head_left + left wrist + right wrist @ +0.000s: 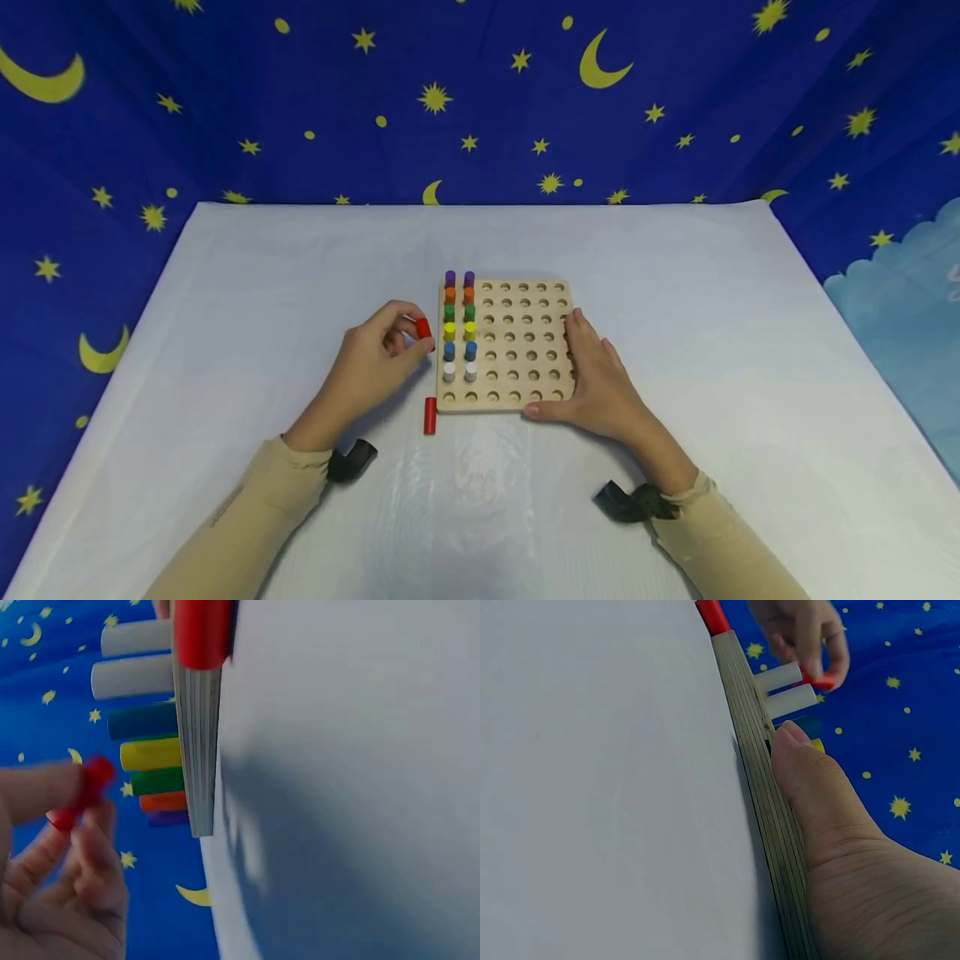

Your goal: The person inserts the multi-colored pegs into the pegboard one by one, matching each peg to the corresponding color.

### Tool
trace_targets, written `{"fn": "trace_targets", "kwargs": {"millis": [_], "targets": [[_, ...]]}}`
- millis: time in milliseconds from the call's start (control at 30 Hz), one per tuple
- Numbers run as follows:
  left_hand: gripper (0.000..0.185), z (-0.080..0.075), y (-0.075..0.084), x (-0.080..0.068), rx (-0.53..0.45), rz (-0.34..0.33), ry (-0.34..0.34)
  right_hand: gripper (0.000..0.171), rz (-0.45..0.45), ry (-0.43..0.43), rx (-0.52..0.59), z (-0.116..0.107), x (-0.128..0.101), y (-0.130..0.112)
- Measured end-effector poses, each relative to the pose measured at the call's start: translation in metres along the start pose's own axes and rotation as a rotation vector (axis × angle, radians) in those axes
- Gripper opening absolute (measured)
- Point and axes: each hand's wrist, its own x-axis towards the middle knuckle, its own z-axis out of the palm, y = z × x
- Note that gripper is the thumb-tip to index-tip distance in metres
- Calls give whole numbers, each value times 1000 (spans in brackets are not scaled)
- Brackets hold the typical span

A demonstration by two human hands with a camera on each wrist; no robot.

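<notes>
In the head view, my left hand [367, 358] pinches a red peg [423, 329] between thumb and fingers, beside the board's left edge. The peg is tilted and blurred in the left wrist view. The square wooden pegboard [480, 407] lies flat, with pegs upright in its two left columns. Its front row shows bare holes. A second red peg [430, 416] lies on the table by the front left corner. Around the front right corner, my right hand [603, 390] touches the board, its fingers extended along the right edge and its thumb against the front edge.
From back to front, the standing pegs run purple [450, 278], orange, green, yellow [470, 331], blue and white [470, 372], in pairs. A white cloth [675, 267] covers the table. Behind it hangs a blue curtain [495, 108] with moons and stars.
</notes>
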Motion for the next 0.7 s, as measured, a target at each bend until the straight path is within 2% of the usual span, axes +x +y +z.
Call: {"fn": "trace_targets", "kwargs": {"millis": [167,300,467,700], "targets": [[28,9,13,-19,-52,120,-89,147,-3,4,-5,-1,1,0],[25,19,22,-28,-13,200,-149,147,-3,5,-7,-1,1,1],[22,30,26,-29,78,251,-148,147,-1,3,-8,-1,0,1],[17,37,27,-26,182,274,-149,147,-3,-1,-4,0,0,1]]}}
